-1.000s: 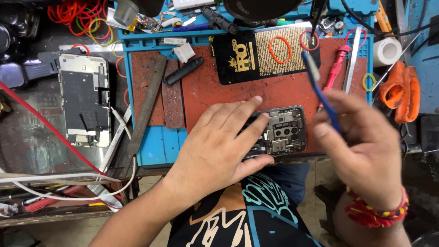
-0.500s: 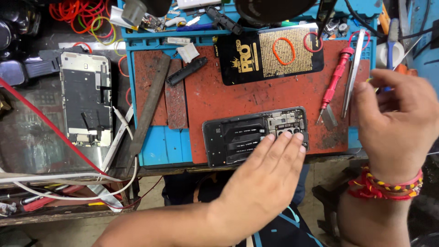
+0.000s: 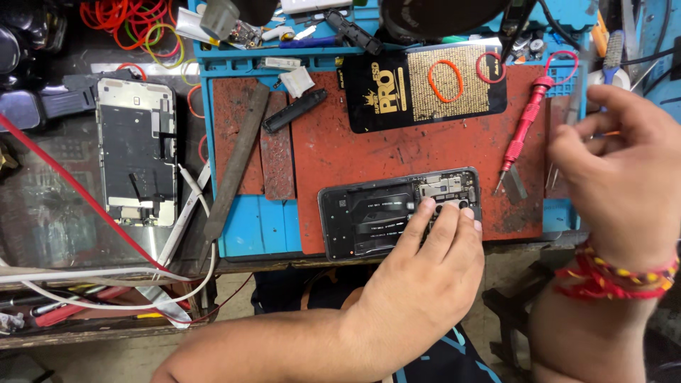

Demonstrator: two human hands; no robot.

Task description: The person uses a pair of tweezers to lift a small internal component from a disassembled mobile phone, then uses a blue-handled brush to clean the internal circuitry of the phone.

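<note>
An opened black phone [image 3: 369, 213] lies with its insides showing on a red-brown pad [image 3: 340, 152], near the front of the blue work mat [image 3: 248, 227]. My left hand [image 3: 425, 276] lies flat on the phone's right end, fingertips pressing by the camera part and holding it down. My right hand [image 3: 624, 177] is raised at the right edge of the mat, its fingers pinched around thin, blurred metal tweezers [image 3: 578, 99]. A red screwdriver [image 3: 528, 120] lies just left of that hand.
A black mat with an orange rubber band [image 3: 445, 80] lies behind the phone. A long metal file [image 3: 237, 159] rests at the pad's left. A stripped phone frame [image 3: 136, 159] lies on the left bench, with red and white cables [image 3: 106, 284] in front.
My right hand moved from above the phone to the right edge, let go of the blue tool and closed on the tweezers. My left hand slid toward the phone's right end.
</note>
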